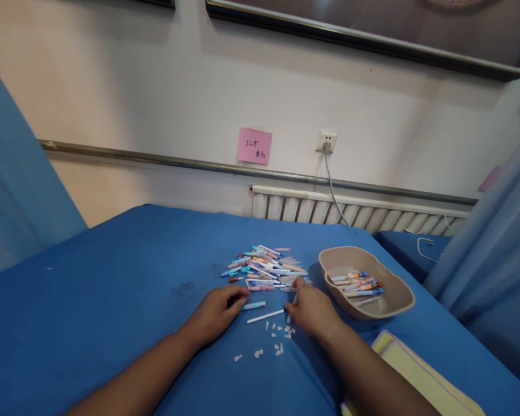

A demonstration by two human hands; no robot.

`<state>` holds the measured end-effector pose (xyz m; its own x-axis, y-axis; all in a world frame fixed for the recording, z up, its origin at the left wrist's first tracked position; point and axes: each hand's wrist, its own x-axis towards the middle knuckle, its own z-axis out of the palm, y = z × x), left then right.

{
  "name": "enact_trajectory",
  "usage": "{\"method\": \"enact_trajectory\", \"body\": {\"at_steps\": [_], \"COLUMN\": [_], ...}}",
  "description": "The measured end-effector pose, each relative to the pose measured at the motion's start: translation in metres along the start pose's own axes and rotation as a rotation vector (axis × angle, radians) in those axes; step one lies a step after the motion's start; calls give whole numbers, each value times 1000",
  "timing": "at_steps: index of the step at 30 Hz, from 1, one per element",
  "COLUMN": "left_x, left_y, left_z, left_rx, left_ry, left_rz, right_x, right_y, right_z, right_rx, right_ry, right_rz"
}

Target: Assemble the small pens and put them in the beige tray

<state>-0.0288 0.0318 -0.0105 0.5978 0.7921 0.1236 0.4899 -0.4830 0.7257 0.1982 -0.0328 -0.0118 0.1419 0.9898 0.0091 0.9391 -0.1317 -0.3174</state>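
Note:
My left hand (216, 313) rests on the blue cloth, its thumb and fingers closed on one end of a light-blue pen barrel (255, 305). My right hand (312, 311) pinches a pale, slim pen part (292, 310), mostly covered by the fingers. Between the hands lies a thin white stick (265, 316), like a pen refill, its right end close to my right fingertips. Nearer to me, several small white tips (279, 349) are scattered on the cloth. Just beyond both hands is a loose pile of pens and pen parts (266, 266) in blue, white, pink and orange.
A beige basin (398, 297) with several pens in it stands right of the pile. Yellow folded material (420, 370) lies by my right forearm. Behind the blue-covered table (112, 289) are a radiator (312, 207), a metal rail and a plugged-in cable (333, 185). Blue curtains hang at both sides.

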Motion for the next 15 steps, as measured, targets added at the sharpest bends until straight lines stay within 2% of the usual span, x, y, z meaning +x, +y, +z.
{"method": "enact_trajectory", "body": {"at_steps": [5, 9, 15], "left_x": [-1, -2, -4], "left_y": [4, 4, 4], "left_z": [-2, -2, -1], "left_rx": [-12, -3, 2], "left_ry": [6, 16, 42], "left_rz": [-10, -5, 14], "right_x": [-1, 1, 0], "right_y": [1, 3, -11], "right_z": [-1, 1, 11], "right_rx": [13, 166, 477], "right_ry": [4, 9, 2], "right_rz": [22, 15, -146]}}
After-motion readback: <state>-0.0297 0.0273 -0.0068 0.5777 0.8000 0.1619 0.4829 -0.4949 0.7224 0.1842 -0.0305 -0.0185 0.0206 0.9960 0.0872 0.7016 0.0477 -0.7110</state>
